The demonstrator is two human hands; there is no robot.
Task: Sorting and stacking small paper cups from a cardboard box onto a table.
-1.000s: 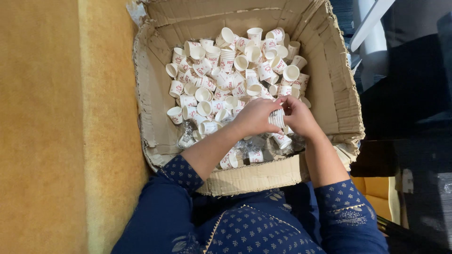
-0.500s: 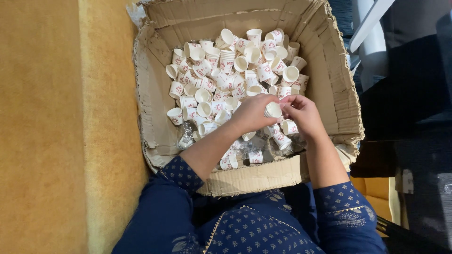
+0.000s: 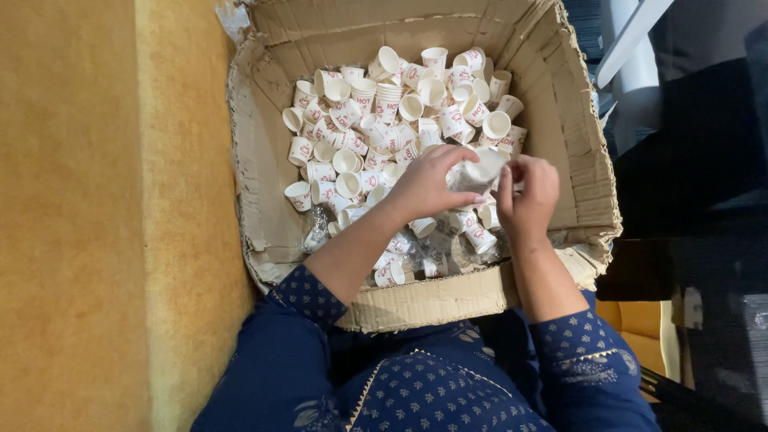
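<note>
A torn cardboard box [image 3: 596, 188] holds several small white paper cups [image 3: 384, 104] with red print, lying loose in a heap. My left hand [image 3: 428, 184] grips a short stack of these cups [image 3: 480, 170] over the middle of the box, the stack's open mouth facing up and right. My right hand [image 3: 528, 192] is right beside it, fingertips at the stack's mouth. I cannot tell whether the right hand pinches a cup of its own. Crumpled clear plastic wrap [image 3: 432, 256] lies under the cups near the box's front wall.
A yellow-ochre surface [image 3: 104, 216] runs along the left of the box. To the right stand dark furniture and a white post [image 3: 632, 56]. My blue patterned sleeves and lap fill the bottom of the view.
Both hands have lifted a little and the stack in my left hand has tilted, its open mouth now showing. My right hand has shifted slightly to the right of it.
</note>
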